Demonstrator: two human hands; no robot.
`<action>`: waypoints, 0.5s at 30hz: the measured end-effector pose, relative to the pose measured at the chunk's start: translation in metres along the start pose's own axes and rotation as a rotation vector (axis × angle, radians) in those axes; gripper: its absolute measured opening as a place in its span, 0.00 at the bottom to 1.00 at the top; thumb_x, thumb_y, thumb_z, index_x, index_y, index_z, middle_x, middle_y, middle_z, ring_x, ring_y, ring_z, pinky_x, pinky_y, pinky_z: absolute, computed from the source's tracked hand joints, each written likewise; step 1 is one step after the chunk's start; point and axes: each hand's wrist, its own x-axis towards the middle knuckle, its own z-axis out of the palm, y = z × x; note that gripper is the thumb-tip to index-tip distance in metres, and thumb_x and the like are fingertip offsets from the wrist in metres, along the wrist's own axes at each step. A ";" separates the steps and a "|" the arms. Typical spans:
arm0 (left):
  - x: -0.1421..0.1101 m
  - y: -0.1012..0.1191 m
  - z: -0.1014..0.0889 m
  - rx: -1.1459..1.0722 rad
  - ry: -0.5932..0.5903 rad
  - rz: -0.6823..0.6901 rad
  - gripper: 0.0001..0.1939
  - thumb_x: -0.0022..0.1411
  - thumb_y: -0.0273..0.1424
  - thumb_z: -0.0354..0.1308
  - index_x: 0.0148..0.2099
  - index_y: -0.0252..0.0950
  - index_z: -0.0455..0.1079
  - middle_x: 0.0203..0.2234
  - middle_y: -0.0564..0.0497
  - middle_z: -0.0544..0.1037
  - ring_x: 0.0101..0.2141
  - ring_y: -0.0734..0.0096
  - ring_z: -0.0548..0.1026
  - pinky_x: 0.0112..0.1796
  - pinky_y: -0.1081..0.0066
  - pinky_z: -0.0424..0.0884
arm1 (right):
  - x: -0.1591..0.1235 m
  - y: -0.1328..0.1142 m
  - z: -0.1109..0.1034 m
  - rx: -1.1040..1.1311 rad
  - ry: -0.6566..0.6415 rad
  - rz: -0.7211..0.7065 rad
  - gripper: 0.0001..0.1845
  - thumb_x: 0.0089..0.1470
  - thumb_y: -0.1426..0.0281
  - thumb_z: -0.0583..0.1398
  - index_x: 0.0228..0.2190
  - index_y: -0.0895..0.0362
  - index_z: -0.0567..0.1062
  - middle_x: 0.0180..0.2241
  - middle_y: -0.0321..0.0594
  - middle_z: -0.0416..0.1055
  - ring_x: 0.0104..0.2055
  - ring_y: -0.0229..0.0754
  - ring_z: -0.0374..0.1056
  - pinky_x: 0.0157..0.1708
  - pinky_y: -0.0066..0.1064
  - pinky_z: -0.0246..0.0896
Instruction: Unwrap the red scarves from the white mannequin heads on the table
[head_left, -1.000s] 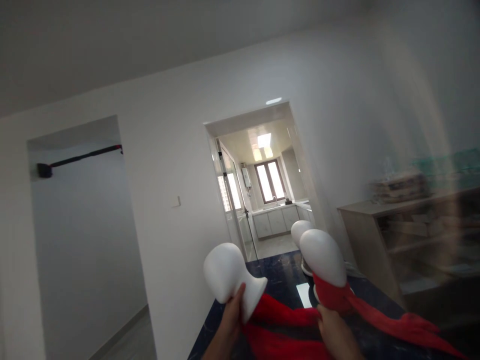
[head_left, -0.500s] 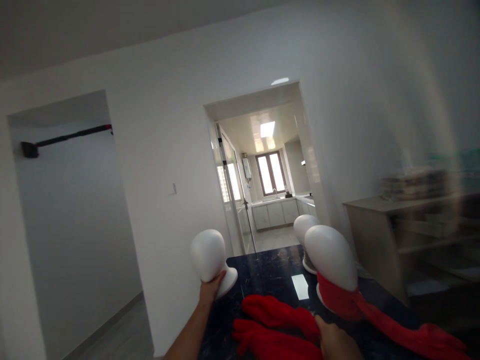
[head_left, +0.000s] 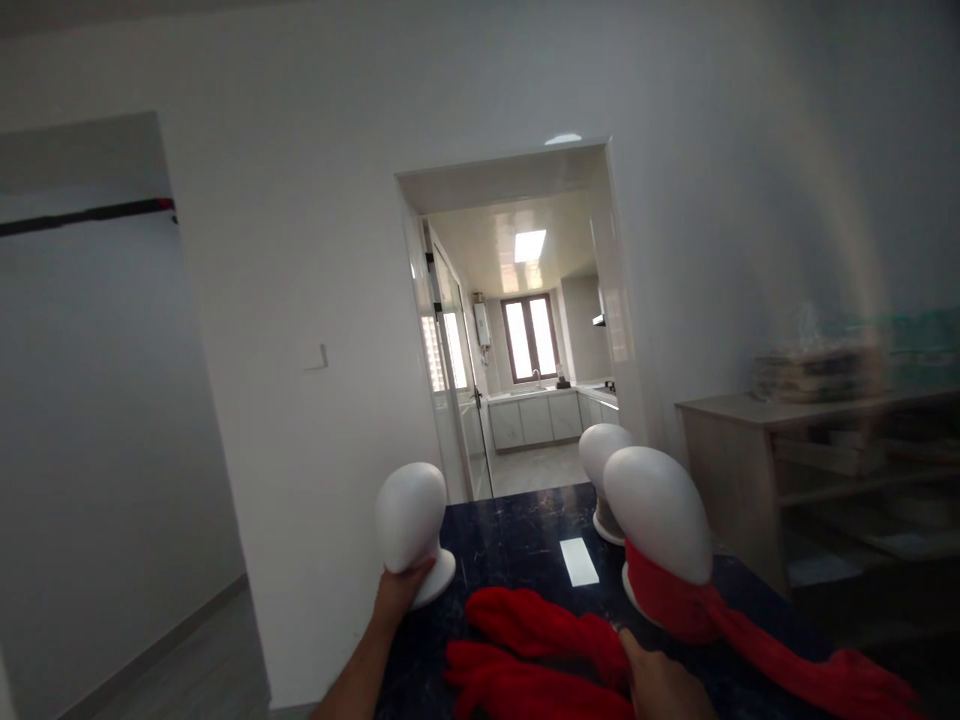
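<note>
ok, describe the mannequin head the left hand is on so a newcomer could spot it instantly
Start at the dark marbled table in front of the kitchen doorway. At its left edge stands a bare white mannequin head, gripped at the neck by the left hand. Unlike the scarfed head on the right, wrapped in a red scarf, and the far head behind it, this one is bare and alone on the left.

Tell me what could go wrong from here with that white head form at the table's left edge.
The left hand grips the white head form by its neck, right at the dark table edge; released there, it might tip off. The right hand rests on the loose red scarf, which could drag against the wrapped head form.
</note>
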 end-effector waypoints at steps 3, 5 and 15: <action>-0.005 0.005 0.000 0.004 -0.043 0.018 0.28 0.59 0.45 0.65 0.54 0.30 0.74 0.54 0.35 0.81 0.59 0.48 0.77 0.56 0.64 0.73 | -0.001 -0.002 -0.002 0.005 0.012 -0.003 0.33 0.59 0.81 0.45 0.61 0.53 0.71 0.43 0.56 0.83 0.47 0.62 0.80 0.41 0.47 0.70; -0.016 0.006 0.001 0.027 -0.037 -0.003 0.34 0.59 0.44 0.63 0.61 0.27 0.67 0.59 0.30 0.77 0.61 0.45 0.74 0.60 0.59 0.70 | -0.002 -0.003 -0.002 0.011 0.028 -0.006 0.33 0.59 0.80 0.45 0.60 0.53 0.72 0.42 0.56 0.84 0.46 0.63 0.81 0.41 0.48 0.70; -0.183 0.063 -0.019 -0.184 -0.368 0.392 0.47 0.59 0.42 0.63 0.74 0.30 0.50 0.73 0.36 0.56 0.73 0.50 0.54 0.72 0.54 0.51 | -0.015 -0.020 -0.019 0.407 0.203 -0.145 0.13 0.58 0.75 0.54 0.35 0.54 0.79 0.36 0.44 0.83 0.41 0.47 0.79 0.38 0.30 0.61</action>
